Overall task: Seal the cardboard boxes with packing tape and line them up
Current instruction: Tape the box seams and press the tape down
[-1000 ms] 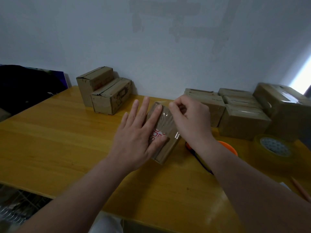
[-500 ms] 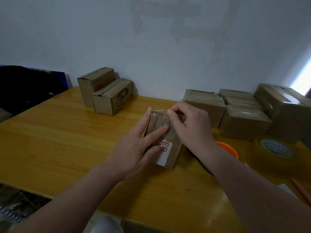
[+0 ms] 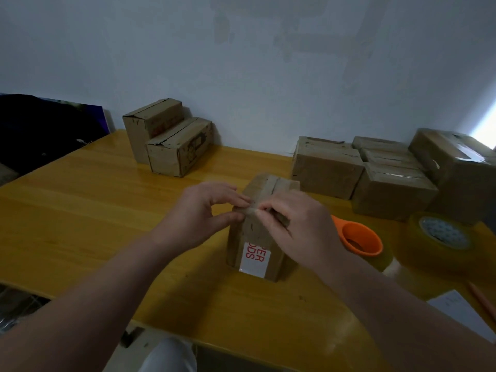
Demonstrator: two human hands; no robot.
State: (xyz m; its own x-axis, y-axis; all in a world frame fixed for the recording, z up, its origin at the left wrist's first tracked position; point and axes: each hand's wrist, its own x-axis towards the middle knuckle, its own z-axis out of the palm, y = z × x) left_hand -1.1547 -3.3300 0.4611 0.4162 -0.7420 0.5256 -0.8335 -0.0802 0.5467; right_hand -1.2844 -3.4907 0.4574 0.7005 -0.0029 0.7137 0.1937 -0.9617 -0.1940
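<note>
Head: left hand (image 3: 204, 210) and right hand (image 3: 298, 224) pinch box (image 3: 256, 238) top.

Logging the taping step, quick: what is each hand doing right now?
Left hand: closed, pinching the cardboard box at its top edge.
Right hand: closed, fingers curled on the same edge of that box.

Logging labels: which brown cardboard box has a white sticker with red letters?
The upright brown cardboard box pinched by the left hand and right hand; no other shows one.
</note>
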